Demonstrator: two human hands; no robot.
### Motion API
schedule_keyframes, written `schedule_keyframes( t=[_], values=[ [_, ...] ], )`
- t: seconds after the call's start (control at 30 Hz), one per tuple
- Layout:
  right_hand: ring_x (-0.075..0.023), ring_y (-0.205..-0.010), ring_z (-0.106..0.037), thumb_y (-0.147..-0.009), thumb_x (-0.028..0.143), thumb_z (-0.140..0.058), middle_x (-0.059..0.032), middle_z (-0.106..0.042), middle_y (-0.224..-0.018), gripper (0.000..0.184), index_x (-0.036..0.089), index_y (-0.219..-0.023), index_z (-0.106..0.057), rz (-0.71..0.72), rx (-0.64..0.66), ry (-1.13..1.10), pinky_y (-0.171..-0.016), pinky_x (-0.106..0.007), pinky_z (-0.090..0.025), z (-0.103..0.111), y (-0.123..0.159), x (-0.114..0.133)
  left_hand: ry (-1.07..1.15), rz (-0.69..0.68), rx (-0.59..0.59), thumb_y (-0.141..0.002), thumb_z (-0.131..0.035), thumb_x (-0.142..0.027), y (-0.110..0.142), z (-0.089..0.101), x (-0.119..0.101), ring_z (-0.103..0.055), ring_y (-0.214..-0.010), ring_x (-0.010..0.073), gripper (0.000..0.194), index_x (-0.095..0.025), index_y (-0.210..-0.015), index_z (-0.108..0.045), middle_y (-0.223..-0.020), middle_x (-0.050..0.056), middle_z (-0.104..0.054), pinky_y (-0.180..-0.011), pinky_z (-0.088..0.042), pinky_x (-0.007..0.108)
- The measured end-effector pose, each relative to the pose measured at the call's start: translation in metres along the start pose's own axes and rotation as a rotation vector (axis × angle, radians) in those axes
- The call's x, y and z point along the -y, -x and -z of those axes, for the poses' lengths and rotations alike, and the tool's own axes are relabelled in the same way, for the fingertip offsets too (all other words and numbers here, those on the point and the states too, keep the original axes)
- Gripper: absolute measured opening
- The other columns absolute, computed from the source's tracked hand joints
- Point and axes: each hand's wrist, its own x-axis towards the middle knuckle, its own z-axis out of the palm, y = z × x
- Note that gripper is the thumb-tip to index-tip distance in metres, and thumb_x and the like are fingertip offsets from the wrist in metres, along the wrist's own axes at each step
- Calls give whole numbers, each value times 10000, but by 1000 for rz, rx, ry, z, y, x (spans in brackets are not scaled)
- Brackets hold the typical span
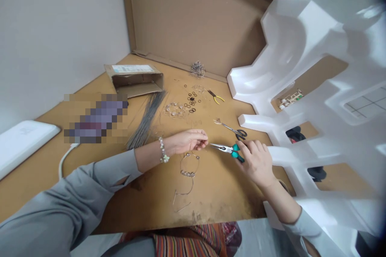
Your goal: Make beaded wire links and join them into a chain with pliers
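Note:
My right hand (256,160) is closed round the green and black handles of long-nose pliers (223,148), whose tips point left. Just left of those tips, my left hand (194,140) is pinched shut, and whatever is between its fingertips is too small to make out. Below it is a thin wire ring with clear beads (187,174). Bent wire (189,190) trails from its lower side toward the front edge. Scissors with dark handles (237,131) lie behind the pliers, and small yellow-handled pliers (216,96) lie farther back.
Straight grey wires (146,122) lie bundled left of beaded wire rings (175,109) and several small dark rings (192,100). An open cardboard box (138,78), a blurred-out item (96,120) and a white device (27,142) are left. White foam packing (301,120) borders the right side.

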Motion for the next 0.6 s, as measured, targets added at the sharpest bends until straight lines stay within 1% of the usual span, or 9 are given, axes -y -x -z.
schedule_keyframes(
  t=[0.17,0.6],
  values=[
    [-226,-807,-453,-871,360,-461,-98,-614,-942,304,175,-1076,-588,66,-6,29,-665,-351,-254,1,-8,-1,6,12,23,-748,-633,-223,1,2,1,-522,-563,55,157,-124,-767,-512,-652,-6,-572,-527,-355,184],
    [-209,-764,-442,-874,340,-465,-91,-615,-913,272,193,-1057,-602,83,-37,38,-653,-351,-250,-1,-7,0,23,67,24,-744,-637,-216,0,3,2,-522,-545,52,147,-126,-765,-524,-629,-13,-569,-510,-359,178]
  ],
)
